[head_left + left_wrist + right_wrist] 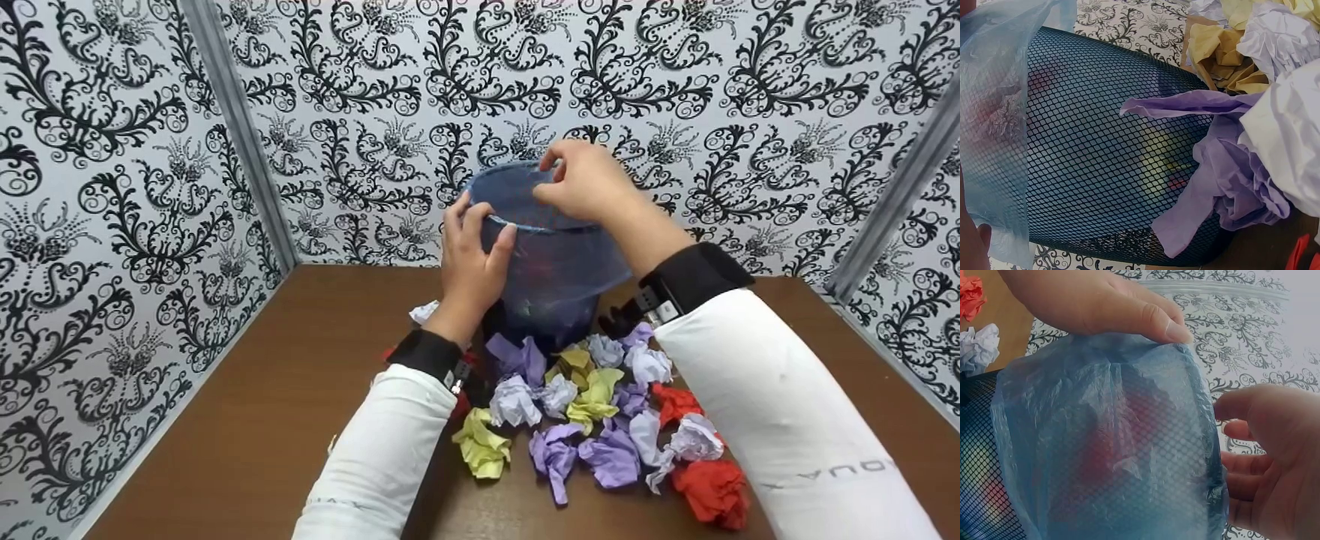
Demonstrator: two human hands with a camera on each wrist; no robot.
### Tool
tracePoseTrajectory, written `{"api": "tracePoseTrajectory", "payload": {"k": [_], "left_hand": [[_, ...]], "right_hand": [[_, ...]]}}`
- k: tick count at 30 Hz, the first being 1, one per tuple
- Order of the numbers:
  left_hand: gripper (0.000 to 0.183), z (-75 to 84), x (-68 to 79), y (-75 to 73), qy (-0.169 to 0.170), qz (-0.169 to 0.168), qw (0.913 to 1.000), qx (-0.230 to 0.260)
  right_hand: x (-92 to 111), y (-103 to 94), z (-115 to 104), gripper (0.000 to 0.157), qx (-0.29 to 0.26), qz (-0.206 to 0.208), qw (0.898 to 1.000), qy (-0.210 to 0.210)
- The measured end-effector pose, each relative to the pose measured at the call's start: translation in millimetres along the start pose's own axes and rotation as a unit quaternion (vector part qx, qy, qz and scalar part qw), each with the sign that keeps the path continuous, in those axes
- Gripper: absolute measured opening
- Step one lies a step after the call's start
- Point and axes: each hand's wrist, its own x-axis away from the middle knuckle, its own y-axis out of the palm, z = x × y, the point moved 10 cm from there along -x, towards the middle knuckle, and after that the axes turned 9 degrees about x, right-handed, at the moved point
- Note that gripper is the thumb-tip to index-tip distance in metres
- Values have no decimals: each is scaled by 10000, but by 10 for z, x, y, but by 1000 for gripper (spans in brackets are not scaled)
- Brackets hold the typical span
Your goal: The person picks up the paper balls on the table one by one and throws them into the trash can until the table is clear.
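A dark mesh wastebasket (1089, 152) stands tilted on the table, with a translucent blue plastic bag (1112, 439) folded over its rim. Coloured paper shows through the mesh. My left hand (474, 259) grips the bag-covered rim at the front left, its thumb lying along the edge in the right wrist view. Over the opening, toward the far right, is my right hand (589, 180). Its fingers curve loosely beside the bag's edge, with thumb and index finger apart. Only a sliver of the left hand shows in the left wrist view.
Crumpled paper balls in purple (611, 454), white (514, 401), yellow (481, 442) and red (712, 491) lie in front of the basket on the brown table (300, 405). A patterned wall (360, 150) stands close behind the basket, and another panel rises at the left.
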Motion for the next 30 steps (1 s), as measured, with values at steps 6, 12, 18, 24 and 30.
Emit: {"api": "tracePoseTrajectory", "payload": {"k": [6,12,18,24,30], "left_hand": [[54,2,-5,9,3,-20,10000,-48],[54,0,-6,23,-7,-30,10000,-65],[54,-2,-10,31,-30,-49,10000,-61],[55,-25,-7,16,-121,-57,9999,-82],[57,-37,6,17,-115,-75,9999,-64]], "right_hand": [[93,-62,-64,40,-112,81,9996,-244],[242,-154,-98,35,-237,405,9968,-640],[455,-273,11,29,-490,959,9885,-1060],[713,-394,254,21,-583,1857,9710,-1391],[971,-382,588,13,-659,2583,9499,-1631]]}}
